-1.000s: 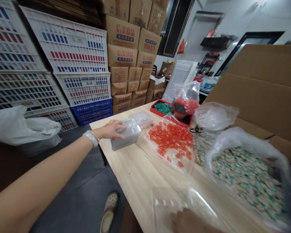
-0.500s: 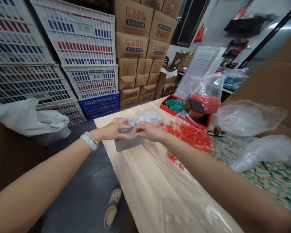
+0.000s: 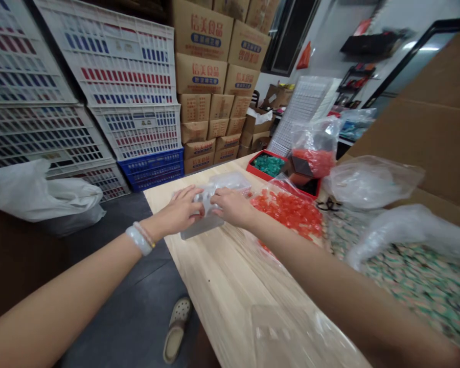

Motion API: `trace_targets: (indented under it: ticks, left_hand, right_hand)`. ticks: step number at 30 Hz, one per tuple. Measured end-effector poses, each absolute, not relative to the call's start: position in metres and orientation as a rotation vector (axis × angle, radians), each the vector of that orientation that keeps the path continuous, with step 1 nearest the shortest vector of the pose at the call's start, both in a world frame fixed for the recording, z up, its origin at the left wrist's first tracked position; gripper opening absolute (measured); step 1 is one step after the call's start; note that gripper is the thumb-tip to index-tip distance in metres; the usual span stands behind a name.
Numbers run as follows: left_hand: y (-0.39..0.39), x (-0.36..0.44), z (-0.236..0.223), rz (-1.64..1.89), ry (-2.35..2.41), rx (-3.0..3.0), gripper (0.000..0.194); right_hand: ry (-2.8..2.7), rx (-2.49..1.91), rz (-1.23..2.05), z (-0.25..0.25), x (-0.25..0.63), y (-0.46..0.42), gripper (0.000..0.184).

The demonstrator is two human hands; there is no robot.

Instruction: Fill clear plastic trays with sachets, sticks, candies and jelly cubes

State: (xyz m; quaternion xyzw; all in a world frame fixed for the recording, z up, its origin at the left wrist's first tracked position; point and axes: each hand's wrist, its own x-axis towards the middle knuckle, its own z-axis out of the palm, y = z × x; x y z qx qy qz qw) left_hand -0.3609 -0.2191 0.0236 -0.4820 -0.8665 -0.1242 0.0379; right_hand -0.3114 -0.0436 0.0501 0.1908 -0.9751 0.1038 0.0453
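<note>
Both my hands are on a clear plastic box (image 3: 201,227) near the far end of the light wooden table (image 3: 214,271). My left hand (image 3: 180,209) holds its left side, and my right hand (image 3: 232,205) grips it from the right, with fingertips nearly meeting on top. A clear lidded container (image 3: 230,181) sits just behind it. To the right lies a clear bag of orange-red wrapped candies (image 3: 287,214). A large bag of green-and-white wrapped sweets (image 3: 410,281) fills the right side, and a clear plastic tray (image 3: 291,337) lies at the near edge.
A red tray of green candies (image 3: 266,165) and a bagged red mass (image 3: 314,148) stand at the table's far end. Stacked white crates (image 3: 118,76) and cardboard cartons (image 3: 201,66) line the back wall. A cardboard flap (image 3: 425,148) rises at right.
My right hand has come up from the near edge of the table to the box, joining my left hand. The view has shifted slightly, and the big bag's opening has sagged.
</note>
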Motion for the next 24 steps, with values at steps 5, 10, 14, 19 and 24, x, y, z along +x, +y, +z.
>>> trace_targets:
  ticks: [5, 10, 14, 19, 24]
  left_hand:
    - [-0.204, -0.328, 0.038, -0.094, -2.656, -1.325, 0.022]
    - [-0.199, -0.301, 0.095, -0.257, -2.493, -0.966, 0.025]
    - [-0.195, -0.241, 0.109, -0.987, -2.729, -1.041, 0.024]
    - [-0.192, -0.175, 0.029, -2.697, -3.199, -0.450, 0.020]
    - [-0.178, -0.145, -0.024, -2.812, -3.348, -0.182, 0.019]
  right_hand:
    - [-2.935, -0.025, 0.257, 0.017, -0.157, -0.057, 0.023]
    - [-3.104, -0.167, 0.208, -0.064, 0.013, -0.064, 0.062]
    - [-3.010, 0.119, 0.100, -0.083, 0.075, -0.057, 0.057]
    - [-2.870, 0.298, 0.080, -0.080, 0.134, -0.050, 0.025]
    - [-2.853, 0.059, 0.108, -0.082, 0.209, -0.028, 0.017]
